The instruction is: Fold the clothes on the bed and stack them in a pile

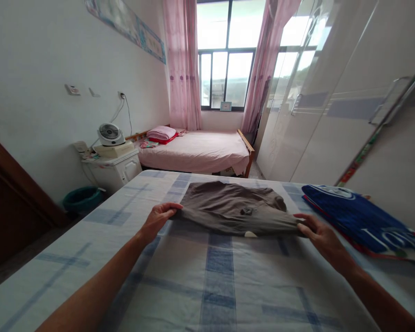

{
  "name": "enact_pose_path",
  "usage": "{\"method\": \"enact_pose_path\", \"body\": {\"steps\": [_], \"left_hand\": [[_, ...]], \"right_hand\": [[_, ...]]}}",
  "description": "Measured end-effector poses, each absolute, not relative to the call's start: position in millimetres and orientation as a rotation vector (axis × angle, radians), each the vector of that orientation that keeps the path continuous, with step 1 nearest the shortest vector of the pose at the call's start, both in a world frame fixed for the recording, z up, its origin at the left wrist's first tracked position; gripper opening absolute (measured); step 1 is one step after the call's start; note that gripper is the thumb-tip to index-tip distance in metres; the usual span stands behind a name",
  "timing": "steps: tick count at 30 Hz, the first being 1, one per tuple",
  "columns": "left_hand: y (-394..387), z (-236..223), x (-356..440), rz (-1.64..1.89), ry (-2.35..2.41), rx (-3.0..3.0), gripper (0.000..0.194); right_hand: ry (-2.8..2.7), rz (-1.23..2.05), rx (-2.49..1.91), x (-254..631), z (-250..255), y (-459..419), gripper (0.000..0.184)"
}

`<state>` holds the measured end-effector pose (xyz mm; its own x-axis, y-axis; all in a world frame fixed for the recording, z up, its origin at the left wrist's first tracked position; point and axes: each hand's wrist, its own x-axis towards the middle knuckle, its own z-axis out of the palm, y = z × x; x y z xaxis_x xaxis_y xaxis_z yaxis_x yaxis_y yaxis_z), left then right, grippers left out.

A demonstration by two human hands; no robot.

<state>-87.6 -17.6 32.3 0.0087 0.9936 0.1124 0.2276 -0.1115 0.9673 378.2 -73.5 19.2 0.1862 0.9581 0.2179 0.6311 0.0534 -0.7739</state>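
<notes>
A grey-brown garment (224, 203), whose exact kind I cannot make out, lies folded across the bed. My left hand (159, 219) pinches its near left corner between thumb and fingers. At the opposite end my right hand (313, 228) grips the near right corner the same way. The near edge stretches between both hands, slightly lifted off the sheet. A small dark patch and a pale spot show on the cloth near that edge. Beneath it is a white and blue patterned bedsheet (159, 286).
To the right lies a folded blue blanket (359, 216) with white lettering. Beyond are a pink-covered bed (200, 150), a window and a white wardrobe (318, 115). At the left stand a nightstand (114, 170) with a small fan (110, 133), and a teal basin (83, 199).
</notes>
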Motion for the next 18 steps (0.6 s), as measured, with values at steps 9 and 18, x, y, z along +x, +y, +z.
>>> {"method": "enact_pose_path", "body": {"steps": [9,18], "left_hand": [[-19,14,-97,0.829,1.290,1.602,0.035],[-14,4,-97,0.837,1.329,1.707,0.032]], "right_hand": [[-1.591,0.559,-1.836,398,0,-119,0.047],[-1.557,0.484,-1.951,389,-4,-124,0.044]]}}
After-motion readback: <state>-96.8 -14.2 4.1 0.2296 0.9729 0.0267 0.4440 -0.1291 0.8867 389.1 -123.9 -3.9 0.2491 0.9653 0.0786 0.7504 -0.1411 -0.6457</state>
